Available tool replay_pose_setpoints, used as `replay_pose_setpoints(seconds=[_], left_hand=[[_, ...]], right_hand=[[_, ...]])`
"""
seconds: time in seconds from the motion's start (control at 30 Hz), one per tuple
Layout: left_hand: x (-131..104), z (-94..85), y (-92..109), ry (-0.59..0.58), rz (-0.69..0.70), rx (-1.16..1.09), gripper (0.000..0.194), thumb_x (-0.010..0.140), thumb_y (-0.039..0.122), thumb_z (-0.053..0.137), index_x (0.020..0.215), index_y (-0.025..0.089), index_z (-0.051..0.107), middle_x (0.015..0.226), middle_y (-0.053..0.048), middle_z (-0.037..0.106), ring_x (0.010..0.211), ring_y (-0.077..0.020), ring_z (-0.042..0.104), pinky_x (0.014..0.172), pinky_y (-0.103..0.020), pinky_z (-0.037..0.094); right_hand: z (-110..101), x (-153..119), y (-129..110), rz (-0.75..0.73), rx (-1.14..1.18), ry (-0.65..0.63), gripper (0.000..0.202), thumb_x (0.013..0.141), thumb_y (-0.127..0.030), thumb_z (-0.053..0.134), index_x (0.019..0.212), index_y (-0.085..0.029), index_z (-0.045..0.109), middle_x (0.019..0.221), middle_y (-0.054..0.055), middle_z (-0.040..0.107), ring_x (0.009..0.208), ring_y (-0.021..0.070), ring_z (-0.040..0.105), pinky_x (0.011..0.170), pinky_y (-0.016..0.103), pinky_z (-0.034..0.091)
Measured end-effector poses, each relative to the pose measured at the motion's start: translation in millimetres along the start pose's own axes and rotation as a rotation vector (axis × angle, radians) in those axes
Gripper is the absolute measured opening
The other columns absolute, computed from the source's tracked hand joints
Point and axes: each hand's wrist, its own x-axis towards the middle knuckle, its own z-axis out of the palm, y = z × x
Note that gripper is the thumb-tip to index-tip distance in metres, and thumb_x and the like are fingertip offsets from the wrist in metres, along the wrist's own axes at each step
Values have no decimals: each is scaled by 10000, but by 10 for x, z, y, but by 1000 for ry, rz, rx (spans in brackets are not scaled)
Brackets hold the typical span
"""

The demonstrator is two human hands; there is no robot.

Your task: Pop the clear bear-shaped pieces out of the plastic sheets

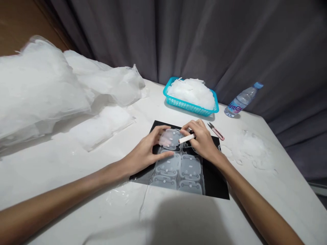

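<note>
On a black mat [217,183] lies a translucent sheet of moulded rounded-square pieces [190,168], joined in two columns. My left hand [149,148] grips the upper left piece [174,139]. Its fingers show blurred through the clear material, while the thumb rests lower on the sheet. My right hand [201,136] is closed around a slim white stick-like tool [187,138], whose end points left toward that piece. Whether the tool has a blade or tip cannot be made out. Under the right hand, the upper right part of the sheet is partly hidden.
Behind the mat stands a turquoise basket [190,109] heaped with translucent white pieces. Pink-handled thread snips [217,131] and a water bottle [240,102] are on the right, near clear scraps [255,149]. Big filled plastic bags [46,81] cover the left side. A grey curtain [178,41] hangs behind.
</note>
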Motion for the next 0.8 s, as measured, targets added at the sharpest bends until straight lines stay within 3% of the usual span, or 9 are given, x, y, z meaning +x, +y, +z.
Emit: replay_pose_setpoints(seconds=[0.1,0.17,0.3,0.33,0.4,0.5,0.57,0.67,0.8], left_hand=[[9,-20,-20,164,181,406,575,1002,352,676,1505,275,408,1520,-137,456,1444,-314,466,1200,-538,424],[6,-8,11,166,256,589,476,1035,363,624,1468,242,470,1515,-152,456,1465,-326,434,1217,-537,397],[-34,87,103,-291,357,643,487,1070,465,554,1498,238,504,1522,-136,561,1422,-307,520,1208,-471,402],[-47,111,113,-368,347,641,521,1074,493,536,1532,250,486,1566,-124,541,1449,-305,503,1223,-462,380],[-65,141,113,-405,293,662,571,1082,532,495,1587,272,440,1645,-95,469,1505,-300,451,1256,-454,327],[-54,128,82,-383,235,710,605,1088,560,458,1621,280,402,1685,-64,415,1537,-287,416,1274,-435,298],[-22,103,51,-362,251,749,623,1088,571,446,1623,255,403,1682,-64,417,1548,-284,400,1281,-428,295],[46,79,-4,-313,314,829,601,1109,530,412,1616,208,410,1676,-75,425,1562,-267,376,1294,-415,286],[119,89,-30,-224,380,908,533,1138,421,350,1584,143,438,1651,-133,457,1543,-275,410,1276,-447,334]], right_hand=[[59,66,159,34,-99,2,149,1058,-275,534,947,-240,628,1027,68,699,979,283,517,855,419,422],[55,108,243,71,-172,52,184,1061,-266,489,957,-230,635,1059,95,685,999,300,516,866,434,425],[-112,59,244,113,-141,250,370,1106,-292,314,963,-220,647,1031,115,659,1044,305,542,953,482,428],[-169,-4,210,116,-83,299,413,1122,-337,283,968,-226,649,1035,105,659,1056,294,555,980,481,428],[-265,-196,122,148,75,349,517,1132,-484,227,991,-239,660,1042,84,656,1027,260,589,982,452,453],[-331,-571,-3,235,408,177,714,1055,-712,145,1081,-244,683,945,59,654,786,203,630,770,375,529],[-338,-788,-64,251,566,8,705,1037,-745,217,1114,-233,694,906,48,664,696,178,646,688,346,534],[-340,-955,-139,246,517,-71,418,1076,-556,474,1015,-224,720,949,46,692,809,182,694,783,334,536],[-340,-957,-199,181,422,-86,114,1011,-338,683,974,-234,711,1004,43,710,935,198,689,839,321,530]])
